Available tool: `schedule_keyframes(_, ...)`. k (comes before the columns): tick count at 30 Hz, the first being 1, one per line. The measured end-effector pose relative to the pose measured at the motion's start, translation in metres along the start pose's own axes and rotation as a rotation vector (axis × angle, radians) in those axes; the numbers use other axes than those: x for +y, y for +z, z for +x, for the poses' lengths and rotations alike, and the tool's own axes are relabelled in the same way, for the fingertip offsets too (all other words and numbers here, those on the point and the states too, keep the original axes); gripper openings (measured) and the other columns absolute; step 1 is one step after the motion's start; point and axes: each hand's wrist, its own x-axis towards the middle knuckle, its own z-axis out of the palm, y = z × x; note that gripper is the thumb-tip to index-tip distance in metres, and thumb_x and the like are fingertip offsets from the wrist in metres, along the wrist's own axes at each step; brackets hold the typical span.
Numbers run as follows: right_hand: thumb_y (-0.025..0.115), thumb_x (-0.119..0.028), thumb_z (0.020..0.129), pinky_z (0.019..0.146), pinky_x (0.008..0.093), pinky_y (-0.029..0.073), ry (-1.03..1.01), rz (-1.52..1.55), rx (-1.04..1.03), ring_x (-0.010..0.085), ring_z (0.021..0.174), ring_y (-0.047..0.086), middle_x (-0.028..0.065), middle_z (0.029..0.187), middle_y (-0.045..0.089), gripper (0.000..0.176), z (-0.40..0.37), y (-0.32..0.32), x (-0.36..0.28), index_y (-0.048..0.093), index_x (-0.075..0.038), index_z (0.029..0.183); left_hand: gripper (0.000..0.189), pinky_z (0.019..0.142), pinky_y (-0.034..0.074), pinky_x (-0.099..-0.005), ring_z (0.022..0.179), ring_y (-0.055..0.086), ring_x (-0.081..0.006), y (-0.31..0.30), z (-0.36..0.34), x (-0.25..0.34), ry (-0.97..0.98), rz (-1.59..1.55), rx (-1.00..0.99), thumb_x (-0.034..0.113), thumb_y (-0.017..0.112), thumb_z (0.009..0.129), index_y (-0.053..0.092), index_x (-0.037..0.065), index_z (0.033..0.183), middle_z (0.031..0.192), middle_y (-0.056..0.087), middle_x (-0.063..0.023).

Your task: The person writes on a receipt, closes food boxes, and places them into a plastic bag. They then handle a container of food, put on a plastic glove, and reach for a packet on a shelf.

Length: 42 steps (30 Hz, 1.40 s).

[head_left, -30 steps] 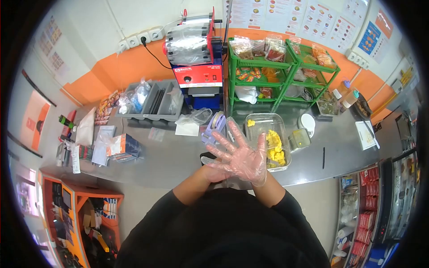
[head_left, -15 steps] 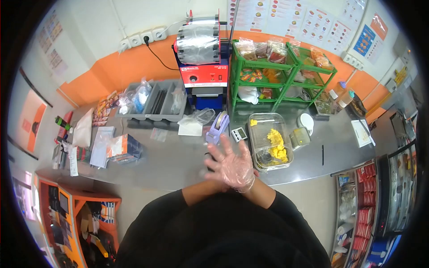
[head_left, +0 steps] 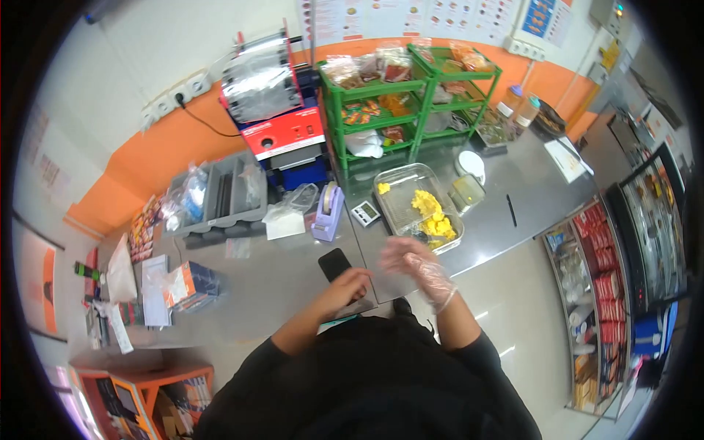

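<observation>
My right hand [head_left: 415, 264] wears a clear plastic glove and hovers, blurred, over the front edge of the steel counter [head_left: 279, 279], its fingers spread and holding nothing. Just beyond it stands a clear tray [head_left: 396, 192] with yellow food pieces [head_left: 431, 217] inside. My bare left hand [head_left: 350, 284] rests on the counter edge with curled fingers, right beside a black phone [head_left: 334, 262]. Whether the left hand holds anything is unclear. A thin clear sheet lies between the two hands.
A purple tape dispenser [head_left: 326, 213] and a small digital timer [head_left: 364, 213] sit behind the phone. Further back are a red and blue sealing machine [head_left: 275, 125], a green wire rack [head_left: 381, 110] and a grey divided tray [head_left: 220, 194]. An orange box [head_left: 191, 284] lies left.
My hands have come apart: the left hand let go of the gloved wrist and dropped to the counter edge. The gloved right hand moved right, and my view swung left and tilted.
</observation>
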Motion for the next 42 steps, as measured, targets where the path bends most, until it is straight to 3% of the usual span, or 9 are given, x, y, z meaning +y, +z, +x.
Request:
schedule_keyframes(4,0.069,-0.012,0.085,0.078,0.0327,0.052,-0.025,-1.134,0.746,0.0216,0.086,0.068,0.0114,0.087,0.07,0.01,-0.047,-0.097,-0.003,0.068,-0.003,0.09,0.025,0.065,0.039,-0.021,0.073,0.046,-0.0071,-0.062,-0.038,-0.022,0.271,0.205,0.399,0.021,0.044,0.103,0.054,0.013,0.125,0.083,0.049,0.0031)
schedule_keyframes(6,0.07,-0.012,0.085,0.087,0.0368,0.051,0.142,-0.957,0.716,0.0267,0.101,0.066,0.0153,0.106,0.069,0.026,-0.071,-0.127,-0.022,0.065,-0.006,0.11,0.023,0.061,0.036,-0.0217,0.071,0.04,-0.0059,-0.094,-0.062,-0.055,0.199,0.134,0.639,0.023,0.047,0.102,0.053,0.012,0.12,0.082,0.044,0.0042)
schedule_keyframes(8,0.068,-0.011,0.086,0.099,0.0398,0.046,-0.041,-1.493,0.883,0.0307,0.12,0.057,0.0165,0.129,0.058,0.05,-0.08,-0.14,-0.036,0.051,-0.009,0.134,0.027,0.069,0.04,-0.0242,0.078,0.042,-0.0067,-0.08,-0.104,-0.089,0.224,-0.049,0.984,0.024,0.045,0.102,0.049,0.006,0.123,0.09,0.045,0.0017)
schedule_keyframes(11,0.067,-0.012,0.086,0.107,0.0417,0.039,0.036,-1.345,0.667,0.0349,0.133,0.044,0.015,0.146,0.044,0.068,-0.077,-0.229,-0.052,0.034,-0.012,0.146,0.029,0.095,0.042,-0.0441,0.11,0.052,-0.0339,-0.02,-0.148,-0.162,-0.08,0.27,1.25,0.018,0.045,0.1,0.048,-0.004,0.119,0.112,0.053,-0.02)
schedule_keyframes(26,0.052,-0.008,0.088,0.096,0.0417,0.049,-0.457,-1.895,0.146,0.0368,0.116,0.056,0.0188,0.144,0.043,0.046,0.274,-0.392,-0.236,0.047,-0.004,0.134,0.027,0.091,0.048,-0.0435,0.112,0.054,-0.0353,0.238,0.016,-0.237,-0.462,0.165,1.066,0.018,0.05,0.098,0.052,-0.003,0.115,0.115,0.053,-0.0227)
schedule_keyframes(30,0.053,-0.009,0.086,0.073,0.0419,0.058,-0.074,-2.148,0.268,0.0307,0.09,0.07,0.0131,0.103,0.07,0.027,0.305,-0.381,-0.253,0.059,-0.003,0.112,0.027,0.09,0.049,-0.0433,0.113,0.055,-0.0357,0.291,0.034,-0.229,-0.476,0.099,1.082,0.018,0.051,0.098,0.052,-0.003,0.114,0.115,0.052,-0.0234)
schedule_keyframes(34,0.056,-0.011,0.085,0.065,0.0399,0.058,-0.379,-2.208,0.09,0.0294,0.08,0.071,0.0145,0.089,0.071,0.013,0.327,-0.412,-0.256,0.066,-0.006,0.091,0.026,0.089,0.051,-0.0432,0.113,0.056,-0.0361,0.347,0.039,-0.238,-0.479,0.074,1.109,0.018,0.052,0.097,0.053,-0.003,0.114,0.116,0.052,-0.0241)
schedule_keyframes(41,0.05,-0.022,0.093,0.062,0.0401,0.052,-0.722,-1.661,0.02,0.0263,0.067,0.066,0.0143,0.074,0.065,0.024,0.297,-0.44,-0.287,0.062,-0.005,0.082,0.026,0.087,0.053,-0.0429,0.114,0.057,-0.0368,0.449,0.048,-0.296,-0.304,0.156,1.196,0.017,0.054,0.096,0.055,-0.003,0.112,0.117,0.052,-0.0254)
schedule_keyframes(42,0.05,-0.023,0.094,0.063,0.0372,0.049,-0.431,-1.468,-0.098,0.022,0.066,0.064,0.0127,0.071,0.062,0.025,0.271,-0.434,-0.309,0.061,-0.005,0.08,0.026,0.087,0.054,-0.0428,0.114,0.057,-0.0369,0.463,0.051,-0.313,-0.242,0.185,1.217,0.017,0.055,0.096,0.055,-0.003,0.112,0.117,0.052,-0.0256)
